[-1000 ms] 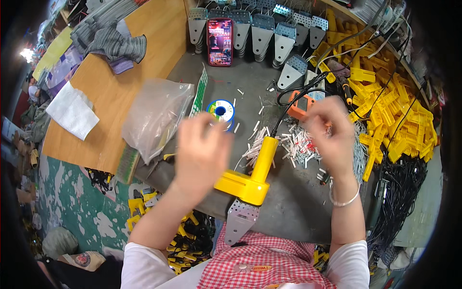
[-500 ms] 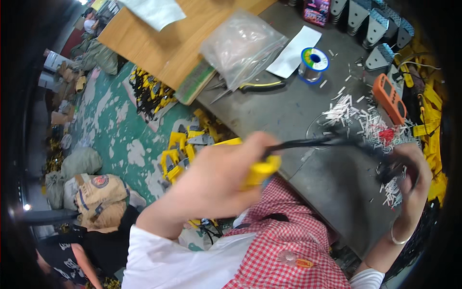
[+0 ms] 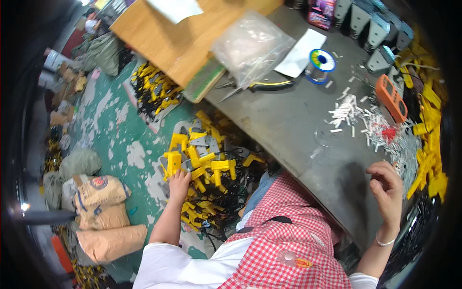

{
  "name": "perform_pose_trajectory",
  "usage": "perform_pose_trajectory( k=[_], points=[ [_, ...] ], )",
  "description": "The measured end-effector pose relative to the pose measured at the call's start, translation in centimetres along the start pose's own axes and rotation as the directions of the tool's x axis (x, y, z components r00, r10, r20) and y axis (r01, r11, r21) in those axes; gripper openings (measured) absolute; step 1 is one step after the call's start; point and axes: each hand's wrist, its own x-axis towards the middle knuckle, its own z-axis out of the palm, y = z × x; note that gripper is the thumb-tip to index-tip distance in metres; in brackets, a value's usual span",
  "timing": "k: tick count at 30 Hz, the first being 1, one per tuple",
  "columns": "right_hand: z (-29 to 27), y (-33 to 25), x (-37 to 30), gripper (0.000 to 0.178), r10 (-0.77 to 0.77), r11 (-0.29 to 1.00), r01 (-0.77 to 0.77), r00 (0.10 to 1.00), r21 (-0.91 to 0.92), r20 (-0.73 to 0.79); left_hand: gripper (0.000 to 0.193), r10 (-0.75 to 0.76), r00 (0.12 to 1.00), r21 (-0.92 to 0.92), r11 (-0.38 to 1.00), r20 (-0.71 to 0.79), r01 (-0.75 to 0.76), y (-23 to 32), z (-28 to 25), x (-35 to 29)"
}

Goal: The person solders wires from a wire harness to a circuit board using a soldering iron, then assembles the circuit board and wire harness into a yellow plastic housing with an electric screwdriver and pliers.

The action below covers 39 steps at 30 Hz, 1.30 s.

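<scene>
My left hand point(image 3: 179, 185) reaches out over the heap of yellow plastic housings on the floor. Its fingers are stretched out and apart, at the lower edge of an upright yellow housing point(image 3: 173, 162); whether they touch it is hard to tell. Black cords point(image 3: 236, 185) tangle among the yellow parts of this heap. Above the grey worktop's right side, my right hand point(image 3: 386, 185) has loosely bent fingers with the thumb apart, and nothing shows in it. Beside it lies a scatter of small white sleeves point(image 3: 378, 127) with thin wires.
On the grey worktop point(image 3: 293, 130) are a solder spool point(image 3: 318, 72), yellow-black pliers point(image 3: 272, 85), an orange meter point(image 3: 391, 98) and a clear plastic bag point(image 3: 252, 45). Metal brackets point(image 3: 378, 31) stand at the back right. Yellow parts point(image 3: 428, 168) line the right edge. Sacks point(image 3: 103, 195) lie on the floor.
My left hand has let go of the yellow housing with its black cord and moved left and down to the floor heap. My right hand no longer holds the cord.
</scene>
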Motion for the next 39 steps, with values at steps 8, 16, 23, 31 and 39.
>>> perform_pose_trajectory(
  k=[8,16,23,31,39],
  points=[
    [1.3,-1.1,-1.8,0.024,-0.074,0.993,0.084,0.991,-0.088,0.114,0.041,-0.007,0.797,-0.141,0.983,0.604,0.115,-0.6,11.6,5.8],
    [2.5,1.3,-4.9,0.024,0.145,0.989,-0.145,0.989,-0.001,-0.001,0.031,0.979,0.19,-0.985,-0.048,-0.08,-0.164,14.0,-35.1,22.0],
    [2.6,1.9,-6.3,0.03,0.111,0.994,-0.11,0.993,-0.014,0.041,0.023,0.624,0.695,-0.806,0.169,-0.358,-0.567,35.9,-44.7,36.4],
    [-2.6,4.3,-13.1,0.029,0.092,0.992,-0.109,0.968,-0.059,-0.234,0.094,0.598,0.741,-0.3,0.678,-0.305,-0.671,50.7,-38.5,49.0],
    [-14.5,8.4,-6.3,0.019,-0.035,0.952,-0.126,0.86,-0.278,-0.509,0.073,0.58,0.75,0.052,0.801,-0.318,-0.597,47.9,-41.2,46.4]
  ],
)
